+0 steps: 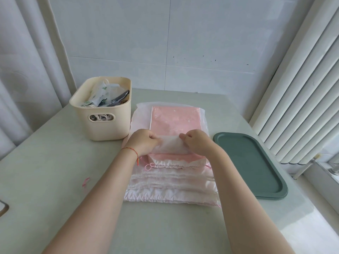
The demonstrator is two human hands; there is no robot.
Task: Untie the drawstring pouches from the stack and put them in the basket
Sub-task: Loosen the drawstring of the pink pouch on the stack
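Centrally, a stack of pink drawstring pouches (pixel 171 182) lies on the tabletop (pixel 55 180). Left hand (pixel 144 143) and right hand (pixel 197 142) each pinch, with curled fingers, one end of the top pouch's folded translucent flap (pixel 170 144). Cream basket (pixel 102 110), back-left beside the stack, holds printed pouches. Green tray (pixel 251 165) at right. No legible writing or labels.

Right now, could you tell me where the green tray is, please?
In the head view, the green tray lies flat on the table's right side, just right of the pouch stack and the right hand.
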